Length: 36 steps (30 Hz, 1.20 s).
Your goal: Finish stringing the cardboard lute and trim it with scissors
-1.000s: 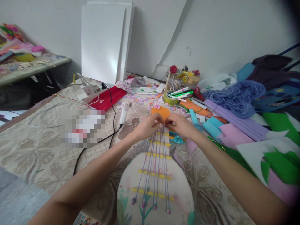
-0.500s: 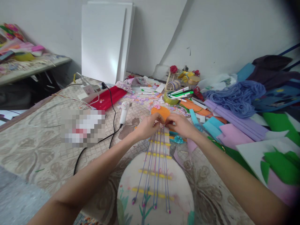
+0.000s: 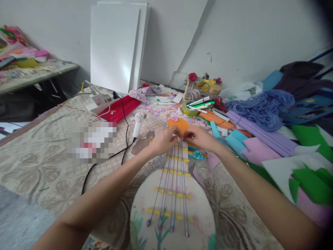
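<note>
The guitar (image 3: pixel 174 180) lies face up on the bench (image 3: pixel 59 166), its round body nearest the person and its neck pointing away. Purple strings (image 3: pixel 174 203) run over yellow bars (image 3: pixel 171 193) towards the orange head (image 3: pixel 179 123).

Left hand (image 3: pixel 166 139) and right hand (image 3: pixel 199 137) meet at the base of that head. The fingers of both are closed on the guitar there; whether string or head edge lies between them is too small to tell. I judge the paired pinch suits thin strands, one side steadying the other, while the bench carries the weight.

A blue flower (image 3: pixel 198 155) lies just right of the guitar's neck. Left of the guitar, a white glue gun (image 3: pixel 137 125), as I take it, sits near its head, presumably for easy reach, its black cord (image 3: pixel 114 156) trailing clear of the strings.

Beyond the guitar, markers (image 3: pixel 200 103) rest in a tape roll (image 3: pixel 189 109), probably to stop them rolling. Blue yarn (image 3: pixel 262 107) is heaped beyond it, rightward.
</note>
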Available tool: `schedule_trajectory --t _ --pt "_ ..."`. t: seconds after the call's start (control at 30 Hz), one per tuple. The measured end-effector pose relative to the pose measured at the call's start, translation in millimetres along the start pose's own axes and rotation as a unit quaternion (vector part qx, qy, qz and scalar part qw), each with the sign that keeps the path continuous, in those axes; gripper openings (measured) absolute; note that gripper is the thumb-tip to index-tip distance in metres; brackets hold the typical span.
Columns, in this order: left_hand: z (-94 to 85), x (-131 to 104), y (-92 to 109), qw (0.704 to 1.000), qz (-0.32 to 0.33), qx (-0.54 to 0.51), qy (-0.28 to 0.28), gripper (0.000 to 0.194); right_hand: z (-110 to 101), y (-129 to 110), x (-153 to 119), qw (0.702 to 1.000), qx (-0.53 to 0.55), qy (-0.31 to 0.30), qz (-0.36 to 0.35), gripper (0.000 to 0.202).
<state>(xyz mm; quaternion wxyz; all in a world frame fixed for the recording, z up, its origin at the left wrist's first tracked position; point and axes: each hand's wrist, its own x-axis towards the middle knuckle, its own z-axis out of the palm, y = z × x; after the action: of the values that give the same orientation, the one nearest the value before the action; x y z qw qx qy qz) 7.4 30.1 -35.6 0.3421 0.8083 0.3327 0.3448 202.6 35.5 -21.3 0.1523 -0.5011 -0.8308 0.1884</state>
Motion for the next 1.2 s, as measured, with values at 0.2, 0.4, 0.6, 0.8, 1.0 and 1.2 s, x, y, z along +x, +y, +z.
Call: schedule_trajectory --t 0.2,0.4,0.6,0.8,1.0,1.2 --pt "0.2 -0.3 1.1 1.000 0.001 0.006 0.003 0.026 1.2 1.5 0.5 1.000 0.007 -0.005 0.002 0.008" --pt "0.5 0.0 -0.1 1.000 -0.001 0.002 0.000 0.025 1.2 3.9 0.5 1.000 0.006 -0.008 -0.002 0.007" --pt "-1.1 -0.6 0.0 1.000 -0.004 0.013 -0.004 0.024 -1.4 2.3 -0.7 1.000 0.008 -0.016 -0.012 0.008" --pt "-0.8 -0.6 0.2 1.000 0.000 0.007 -0.002 0.024 0.8 4.2 0.3 1.000 0.001 -0.012 -0.013 0.009" --pt "-0.1 -0.1 0.1 1.000 0.001 0.009 -0.001 0.025 2.7 3.9 -0.3 1.000 -0.010 -0.004 -0.011 0.008" --pt "-0.3 -0.3 0.6 1.000 0.000 0.010 -0.001 0.026 5.8 2.7 -0.2 1.000 -0.011 0.006 -0.007 0.006"
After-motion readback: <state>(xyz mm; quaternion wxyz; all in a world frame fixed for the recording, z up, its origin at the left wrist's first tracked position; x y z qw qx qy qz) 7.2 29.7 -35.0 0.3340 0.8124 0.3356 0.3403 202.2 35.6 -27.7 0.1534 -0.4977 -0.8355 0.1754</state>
